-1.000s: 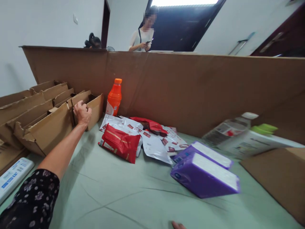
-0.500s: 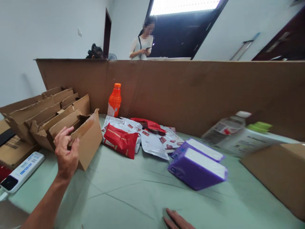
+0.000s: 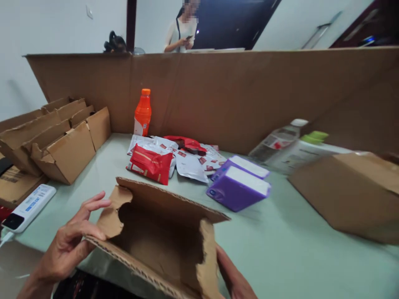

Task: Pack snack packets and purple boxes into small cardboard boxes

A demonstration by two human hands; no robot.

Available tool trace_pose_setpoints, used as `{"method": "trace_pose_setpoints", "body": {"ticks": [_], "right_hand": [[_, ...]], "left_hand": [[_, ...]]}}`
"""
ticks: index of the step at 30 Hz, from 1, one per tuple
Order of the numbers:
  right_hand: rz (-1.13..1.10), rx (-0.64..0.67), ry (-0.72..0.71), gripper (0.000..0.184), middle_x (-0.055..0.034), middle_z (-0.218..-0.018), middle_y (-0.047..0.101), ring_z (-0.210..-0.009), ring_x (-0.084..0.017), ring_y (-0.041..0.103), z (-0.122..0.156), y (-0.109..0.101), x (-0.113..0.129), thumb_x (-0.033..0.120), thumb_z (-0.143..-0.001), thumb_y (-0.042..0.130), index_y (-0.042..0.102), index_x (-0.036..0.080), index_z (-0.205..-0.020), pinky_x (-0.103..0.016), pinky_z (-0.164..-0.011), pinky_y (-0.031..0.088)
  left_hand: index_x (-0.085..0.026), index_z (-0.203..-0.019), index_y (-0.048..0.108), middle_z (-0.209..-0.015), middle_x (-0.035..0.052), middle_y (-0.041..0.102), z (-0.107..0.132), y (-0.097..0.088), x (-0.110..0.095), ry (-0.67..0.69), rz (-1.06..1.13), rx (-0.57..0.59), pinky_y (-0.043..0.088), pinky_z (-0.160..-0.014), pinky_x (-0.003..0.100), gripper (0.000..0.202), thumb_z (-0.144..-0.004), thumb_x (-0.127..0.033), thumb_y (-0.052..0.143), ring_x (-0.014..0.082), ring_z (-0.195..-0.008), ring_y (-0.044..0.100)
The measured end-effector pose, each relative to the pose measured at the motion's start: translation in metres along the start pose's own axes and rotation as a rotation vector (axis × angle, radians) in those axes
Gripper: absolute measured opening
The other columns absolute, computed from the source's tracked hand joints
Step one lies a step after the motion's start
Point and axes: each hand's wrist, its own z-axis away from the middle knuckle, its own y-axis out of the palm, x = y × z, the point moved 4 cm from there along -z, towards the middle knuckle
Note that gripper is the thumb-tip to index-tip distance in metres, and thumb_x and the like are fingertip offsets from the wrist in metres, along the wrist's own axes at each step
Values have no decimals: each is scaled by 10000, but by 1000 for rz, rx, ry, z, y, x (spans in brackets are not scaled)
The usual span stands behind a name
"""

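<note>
An open-topped cardboard box [image 3: 162,245] with torn end flaps is tilted toward me at the table's near side, and its inside looks bare. At its left end, my left hand [image 3: 70,241] is closed on the near corner, thumb below and fingers by the flap. My right hand [image 3: 233,274] presses against the right end, with its fingertips partly hidden behind the cardboard. Beyond the box lie a red packet [image 3: 149,164], several white pouches [image 3: 190,165] and two purple-wrapped tissue packs [image 3: 238,189].
More cardboard boxes [image 3: 73,153] stand in rows at the left, beside a white power bank [image 3: 29,207] with a cable. An orange bottle [image 3: 142,112] stands near the tall cardboard wall [image 3: 218,99]. A clear bottle [image 3: 277,139] and a large carton [image 3: 349,199] are at right. A person [image 3: 182,31] stands beyond.
The nearest box has left the row at the left and is now in front of me. My left hand came along with it, and my right hand has moved onto its right end.
</note>
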Motion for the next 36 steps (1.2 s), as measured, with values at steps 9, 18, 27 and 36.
{"method": "trace_pose_setpoints", "body": {"ticks": [9, 18, 27, 36], "right_hand": [[-235, 79, 65, 878, -139, -1674, 294, -1492, -374, 350, -15, -23, 19, 633, -919, 574, 240, 280, -1650, -537, -1153, 405], [-312, -39, 55, 687, -119, -1625, 422, -1454, -329, 456, -40, -37, 27, 612, -968, 531, 426, 302, -1572, -477, -1102, 504], [-137, -219, -209, 271, -64, -1375, 687, -1292, -259, 628, -68, -99, 102, 322, -1012, 575, 717, 322, -1243, -433, -1049, 536], [297, 538, -428, 766, -126, -913, 773, -914, -248, 686, -132, -77, 190, 785, -951, 357, 769, 140, -980, -446, -1007, 426]], "left_hand": [[-340, -894, 760, -1485, 59, 597, -9, 17, 4, -33, 63, 86, 441, -1130, 626, 348, -976, -613, 561, 363, -1471, 441], [-342, -1108, 654, -1459, 77, 588, -10, 48, -7, 108, -86, 58, 476, -1102, 610, 123, -1004, -345, 589, 361, -1502, 377], [-330, -1346, 595, -1620, 32, 423, -38, 16, -31, 237, -305, 256, 411, -1178, 596, 453, -904, -229, 582, 365, -1531, 324], [-268, -1316, 631, -1382, 74, 659, -80, 38, -42, 539, -420, 394, 357, -1228, 563, 492, -830, -192, 637, 311, -1398, 537]]}}
